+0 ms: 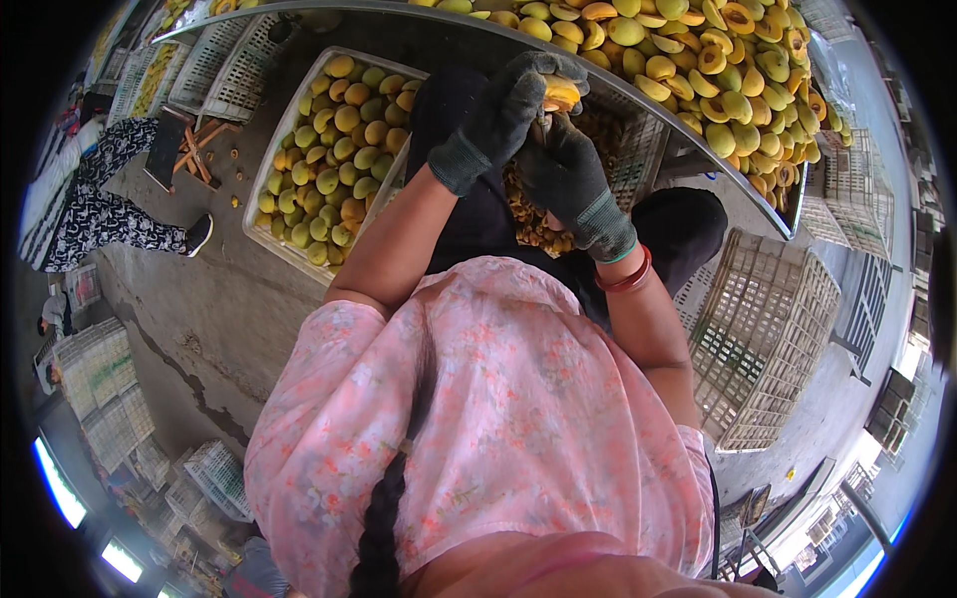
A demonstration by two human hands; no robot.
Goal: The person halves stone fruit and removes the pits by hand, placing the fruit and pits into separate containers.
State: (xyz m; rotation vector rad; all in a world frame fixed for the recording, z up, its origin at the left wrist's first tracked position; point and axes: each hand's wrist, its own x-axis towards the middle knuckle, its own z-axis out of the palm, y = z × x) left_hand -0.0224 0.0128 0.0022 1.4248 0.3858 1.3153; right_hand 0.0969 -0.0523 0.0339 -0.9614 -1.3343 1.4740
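Observation:
My left hand (512,112), in a dark knit work glove, holds a cut yellow stone fruit (561,94) with its orange-brown inside showing. Just below it, my right hand (564,168), gloved the same way, grips a small tool (545,128) whose tip meets the fruit; most of the tool is hidden by the fingers. Under my hands, between my knees, a plastic crate (641,153) holds brown stones and scraps (542,224). On my left stands a pale crate (258,202) of whole yellow-green stone fruit (333,153).
A metal-edged table (736,176) ahead bears a heap of halved fruit (688,60). An upturned lattice crate (762,336) stands at my right. To the left are a folding stool (191,149), a person's patterned trousers (123,194) and stacked crates (105,374).

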